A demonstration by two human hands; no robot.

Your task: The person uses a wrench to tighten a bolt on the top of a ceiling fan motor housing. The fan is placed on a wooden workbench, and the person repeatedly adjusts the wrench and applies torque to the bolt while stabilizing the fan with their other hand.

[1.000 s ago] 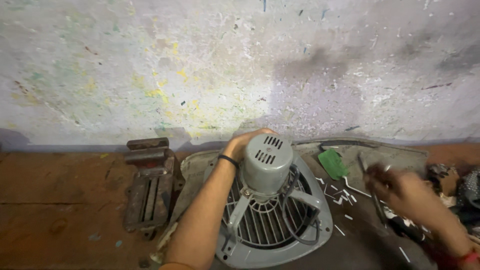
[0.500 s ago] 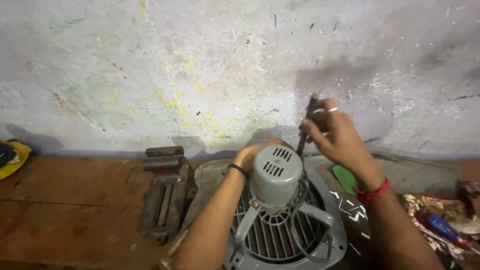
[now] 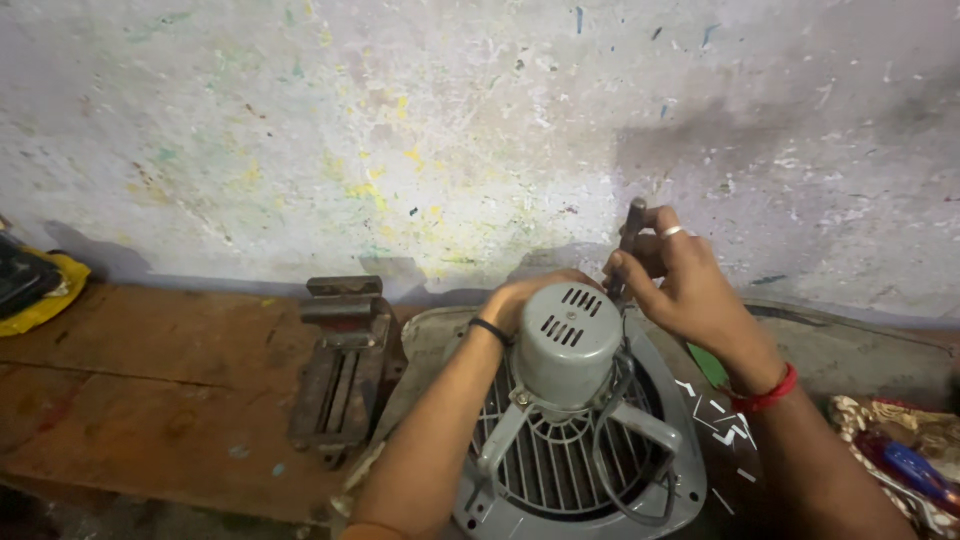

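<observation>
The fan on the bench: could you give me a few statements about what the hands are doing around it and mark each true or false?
1. The right hand holds a dark-handled tool upright behind the fan motor. True.
2. The left hand rests flat on the wooden bench, away from the fan. False: it lies against the back of the motor.
3. A rusty metal vise sits on the bench to the left of the fan. True.
4. The fan grille is bright red. False: it is grey, like the motor.
5. The right wrist wears a red band. True.
</observation>
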